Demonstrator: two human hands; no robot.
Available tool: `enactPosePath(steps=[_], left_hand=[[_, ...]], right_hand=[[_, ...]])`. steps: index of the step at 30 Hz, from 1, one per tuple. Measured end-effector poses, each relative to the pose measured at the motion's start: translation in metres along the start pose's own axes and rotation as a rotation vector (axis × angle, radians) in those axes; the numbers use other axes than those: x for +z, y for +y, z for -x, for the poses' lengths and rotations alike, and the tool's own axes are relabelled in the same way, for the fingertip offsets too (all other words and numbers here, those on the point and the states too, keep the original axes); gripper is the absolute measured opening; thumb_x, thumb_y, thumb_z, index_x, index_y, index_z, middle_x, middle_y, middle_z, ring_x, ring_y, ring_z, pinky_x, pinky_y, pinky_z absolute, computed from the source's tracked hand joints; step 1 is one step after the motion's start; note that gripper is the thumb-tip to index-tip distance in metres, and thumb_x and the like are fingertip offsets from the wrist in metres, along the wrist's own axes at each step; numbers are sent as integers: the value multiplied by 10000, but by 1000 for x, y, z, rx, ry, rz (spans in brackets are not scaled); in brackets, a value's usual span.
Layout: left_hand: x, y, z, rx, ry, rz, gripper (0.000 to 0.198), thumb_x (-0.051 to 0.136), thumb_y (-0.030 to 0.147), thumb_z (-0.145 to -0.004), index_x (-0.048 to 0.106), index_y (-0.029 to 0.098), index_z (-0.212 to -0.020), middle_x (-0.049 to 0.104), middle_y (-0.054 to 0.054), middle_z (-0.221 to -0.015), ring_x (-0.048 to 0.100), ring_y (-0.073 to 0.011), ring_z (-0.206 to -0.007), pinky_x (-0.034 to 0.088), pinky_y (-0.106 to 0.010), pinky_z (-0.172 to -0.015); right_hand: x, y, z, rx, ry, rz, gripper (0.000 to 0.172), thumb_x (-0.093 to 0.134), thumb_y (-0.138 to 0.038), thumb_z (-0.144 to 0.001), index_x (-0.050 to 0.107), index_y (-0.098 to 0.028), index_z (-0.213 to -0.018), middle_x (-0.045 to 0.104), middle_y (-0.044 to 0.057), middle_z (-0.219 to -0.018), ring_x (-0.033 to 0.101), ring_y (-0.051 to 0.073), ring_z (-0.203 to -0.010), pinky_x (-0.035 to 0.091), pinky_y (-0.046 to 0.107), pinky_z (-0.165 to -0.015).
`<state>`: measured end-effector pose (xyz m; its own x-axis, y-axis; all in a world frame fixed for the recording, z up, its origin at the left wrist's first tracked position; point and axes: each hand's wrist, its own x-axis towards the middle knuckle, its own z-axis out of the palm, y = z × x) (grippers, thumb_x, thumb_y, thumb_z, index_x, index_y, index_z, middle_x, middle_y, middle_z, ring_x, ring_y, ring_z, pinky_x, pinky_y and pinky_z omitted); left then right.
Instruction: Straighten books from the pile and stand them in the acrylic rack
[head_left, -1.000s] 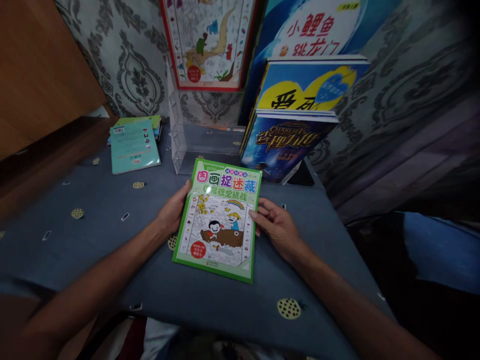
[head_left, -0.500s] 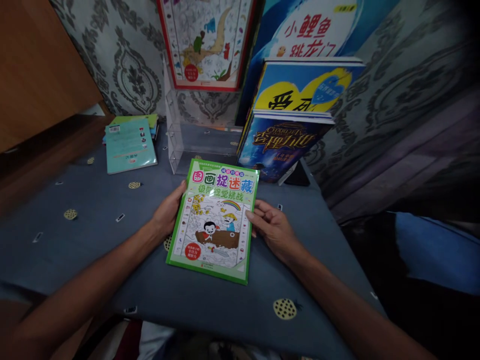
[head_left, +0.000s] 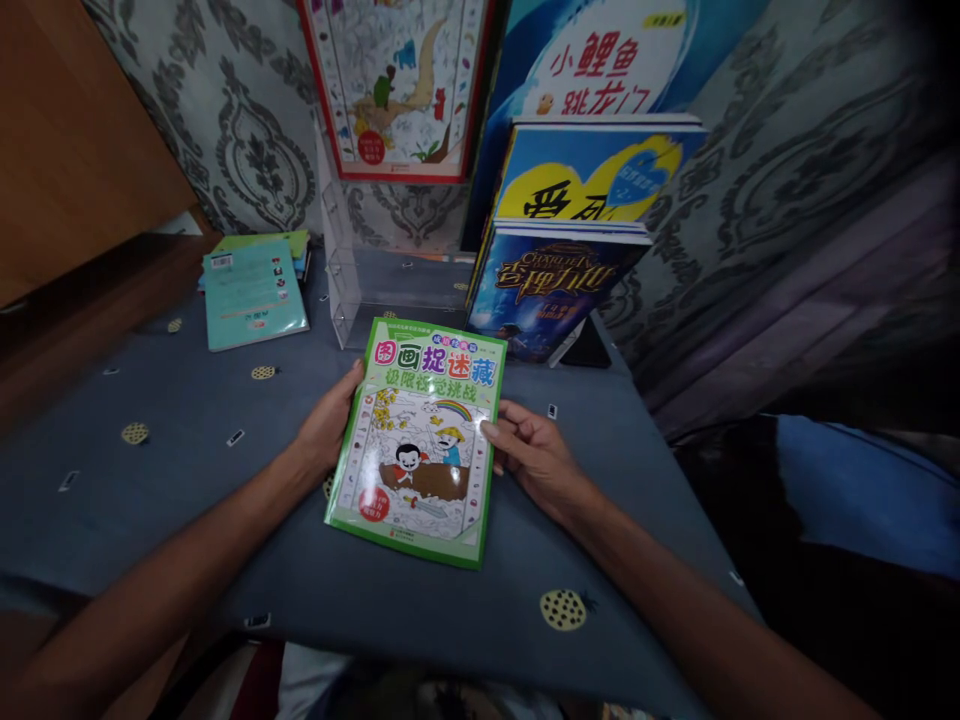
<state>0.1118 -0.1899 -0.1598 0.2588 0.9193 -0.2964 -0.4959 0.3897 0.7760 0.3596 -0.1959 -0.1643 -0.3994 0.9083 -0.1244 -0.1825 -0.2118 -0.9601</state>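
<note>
Desk (head_left: 187,440), covered in blue-grey cloth printed with yellow pineapples and small white labels; near edge running across the foreground, right edge slanting back. Green-bordered picture book (head_left: 416,450), cover up, above the middle of the desk; contact with the cloth cannot be told. Left hand (head_left: 330,420) and right hand (head_left: 536,450), apart, gripping its opposite sides, right thumb upon the cover. Small stack of books (head_left: 255,300), turquoise uppermost, toward the desk's far left corner. Clear display rack (head_left: 341,300) at the far edge; above it, a red-bordered book (head_left: 405,110); along its right side, tiered blue-covered books (head_left: 547,290). Behind, grey patterned drapery (head_left: 262,150). Left, a wooden panel (head_left: 82,160). Beyond the right edge, a dark area with a blue item (head_left: 855,500), kind indistinct.
</note>
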Motion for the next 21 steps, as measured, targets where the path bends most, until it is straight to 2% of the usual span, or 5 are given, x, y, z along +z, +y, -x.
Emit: enactPosePath(steps=[8,21], left_hand=[[6,4,4,-73,56,118,527,411,507,-1001,635,139,-1304,787,-123,-1022,753,-288,-977,594,-445,-910],[8,4,4,-59,70,82,548,396,522,-1000,633,140,-1312,783,-124,-1045,744,-294,-1008,585,-464,-935]], right_hand=[[-2,3,-1,0,-23,-63,379,861,-356,-686,734,-208,-1011,750,32,-881,552,94,-602,393,197,-477],[-2,4,-1,-20,-40,-52,366,849,-392,-712,714,-204,-996,747,34,-867,560,104,-602,388,207,-475]])
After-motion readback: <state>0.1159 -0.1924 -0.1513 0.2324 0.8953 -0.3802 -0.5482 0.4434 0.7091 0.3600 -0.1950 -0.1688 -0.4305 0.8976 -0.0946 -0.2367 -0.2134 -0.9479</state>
